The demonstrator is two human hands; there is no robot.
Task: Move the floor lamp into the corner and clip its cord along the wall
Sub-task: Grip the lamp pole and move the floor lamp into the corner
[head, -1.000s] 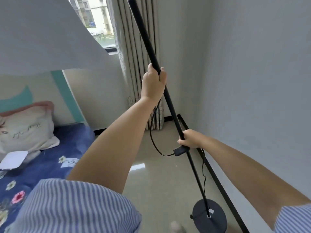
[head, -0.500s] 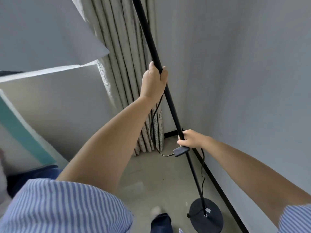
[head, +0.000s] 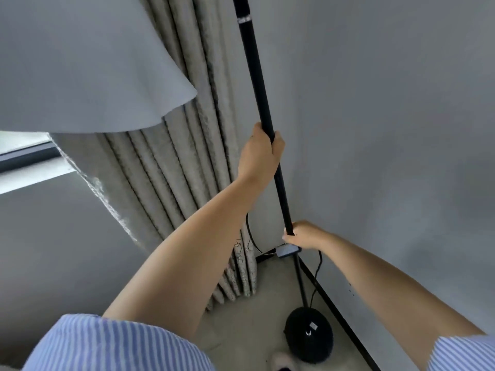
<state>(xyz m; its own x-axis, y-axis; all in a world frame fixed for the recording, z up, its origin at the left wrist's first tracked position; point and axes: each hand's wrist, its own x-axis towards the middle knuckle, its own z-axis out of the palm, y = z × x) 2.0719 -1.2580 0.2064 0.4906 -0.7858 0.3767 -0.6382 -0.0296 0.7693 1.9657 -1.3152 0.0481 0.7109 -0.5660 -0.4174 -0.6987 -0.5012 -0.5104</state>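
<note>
A black floor lamp pole [head: 255, 76] runs from the top of the view down to a round black base [head: 309, 334] on the floor beside the right wall. My left hand [head: 261, 153] grips the pole at mid height. Lower down, my right hand [head: 304, 235] holds the pole just above the cord's inline switch [head: 286, 250]. The black cord [head: 250, 236] loops from the switch toward the curtain, and another length [head: 317, 277] hangs down along the baseboard. The white lampshade [head: 80, 62] fills the upper left.
A pleated beige curtain [head: 192, 162] hangs in the corner, left of the pole. A grey wall [head: 388, 129] with a black baseboard [head: 337, 314] runs along the right. A window sill [head: 29, 156] shows at far left. A slipper toe [head: 282, 361] is by the base.
The view has swung right and closer to the corner; the bed and pillow have left the view. The lamp, still held in both hands, now stands nearer the curtain and wall.
</note>
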